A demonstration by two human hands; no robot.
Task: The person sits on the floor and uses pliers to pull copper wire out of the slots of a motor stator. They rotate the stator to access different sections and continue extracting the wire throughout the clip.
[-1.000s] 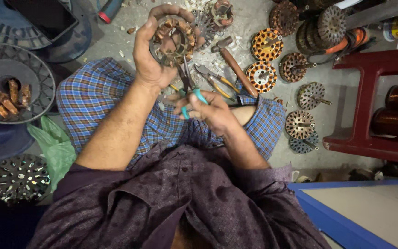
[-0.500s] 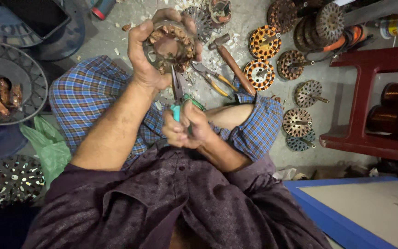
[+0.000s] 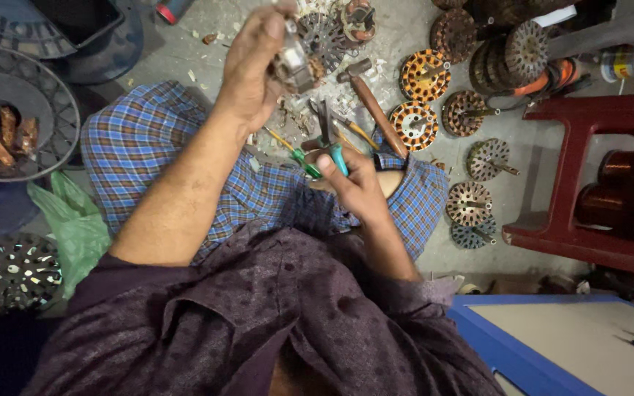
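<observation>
I am sitting on the floor with my legs crossed. My left hand (image 3: 254,62) is up high, and its fingers are wrapped tight around a round metal motor part (image 3: 295,62). It is blurry, so I cannot see it well. It sits out over the floor, just past my knee.

My right hand (image 3: 357,187) is lower, close to my lap. Its fingers are shut around the teal handles of my pliers (image 3: 328,143). The pliers point up toward the motor part, but they are not touching it.

Little white scraps (image 3: 332,99) lie on the floor under my hands, so I think some bits are already off. I cannot tell how much wire is left in the part I hold.

A hammer (image 3: 372,106) with a wooden handle lies just beside my knee. At least 6 more round wire-wound cores (image 3: 423,73) lie on the floor to my right, some with orange wire on them. I think lots of work is left. A red stool (image 3: 588,147) stands further right. A dark dish (image 3: 9,106) to my left holds a few copper-coloured lumps (image 3: 5,136).
</observation>
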